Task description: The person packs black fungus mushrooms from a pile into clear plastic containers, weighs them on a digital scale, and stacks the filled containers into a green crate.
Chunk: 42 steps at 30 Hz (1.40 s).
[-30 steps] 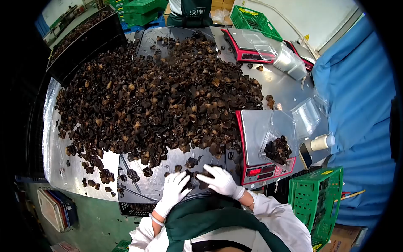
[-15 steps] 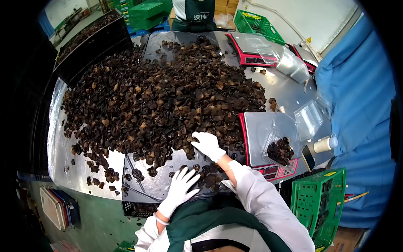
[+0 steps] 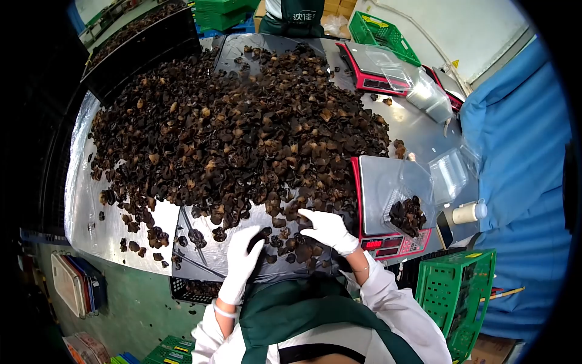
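Observation:
A broad heap of dark brown wood ear mushrooms covers much of the table. Near the front edge, a few loose wood ears lie between my two white-gloved hands. My left hand is at the left of these pieces, thumb apart from the fingers, holding nothing. On their other side my right hand is open too, its fingertips close to the heap's front edge. Right of it stands a red-edged scale bearing a clear plastic box with some wood ears inside, its lid raised.
A second scale with stacked clear boxes stands farther back. A white bottle is at the right edge, above a green crate. A black crate borders the far left. Another person stands across the table.
My right hand has drawn back from the heap, toward me and to the right. My left hand has shifted left and turned inward, its spread fingers now closer together. The view has tilted slightly.

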Each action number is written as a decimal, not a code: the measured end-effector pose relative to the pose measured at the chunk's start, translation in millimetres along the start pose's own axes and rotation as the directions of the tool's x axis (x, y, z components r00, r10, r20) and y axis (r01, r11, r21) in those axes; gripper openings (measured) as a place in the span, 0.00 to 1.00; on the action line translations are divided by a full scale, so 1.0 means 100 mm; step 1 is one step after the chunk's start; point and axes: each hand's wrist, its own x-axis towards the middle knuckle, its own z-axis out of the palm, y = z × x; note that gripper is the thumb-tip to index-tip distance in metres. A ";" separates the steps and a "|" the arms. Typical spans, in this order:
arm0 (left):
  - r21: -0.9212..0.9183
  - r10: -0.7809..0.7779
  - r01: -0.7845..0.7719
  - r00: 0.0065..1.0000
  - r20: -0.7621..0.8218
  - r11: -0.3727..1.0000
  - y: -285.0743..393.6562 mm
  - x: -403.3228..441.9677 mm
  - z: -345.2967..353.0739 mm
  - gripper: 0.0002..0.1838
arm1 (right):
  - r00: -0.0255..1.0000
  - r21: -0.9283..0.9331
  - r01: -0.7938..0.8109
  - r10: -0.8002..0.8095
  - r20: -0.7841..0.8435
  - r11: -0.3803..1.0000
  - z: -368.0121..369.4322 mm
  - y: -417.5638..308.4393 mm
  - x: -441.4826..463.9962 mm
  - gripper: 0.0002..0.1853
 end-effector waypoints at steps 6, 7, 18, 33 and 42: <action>0.195 0.263 -0.286 0.955 0.136 0.938 -0.04 0.72 0.68 0.26 | 0.907 0.223 -0.182 0.251 -0.338 0.958 0.03 0.33 -0.36 0.20; 0.236 0.232 -0.265 0.960 0.157 0.935 -0.01 0.79 0.77 0.25 | 0.923 0.120 -0.210 0.237 -0.303 0.970 0.02 0.27 -0.38 0.21; -0.105 -0.073 0.089 0.987 0.141 0.990 -0.21 0.92 0.82 0.07 | 0.946 0.356 -0.149 0.238 -0.221 0.923 0.19 -0.11 -0.76 0.22; -0.364 -0.437 0.483 0.876 0.207 0.796 -0.20 0.25 -0.09 0.05 | 0.937 0.152 -0.123 0.165 -0.308 0.981 0.39 -0.04 0.62 0.15; 0.007 -0.216 0.216 0.974 0.070 0.976 -0.25 -0.69 0.03 0.06 | 0.929 0.366 -0.217 0.306 -0.207 0.905 0.40 0.08 0.69 0.05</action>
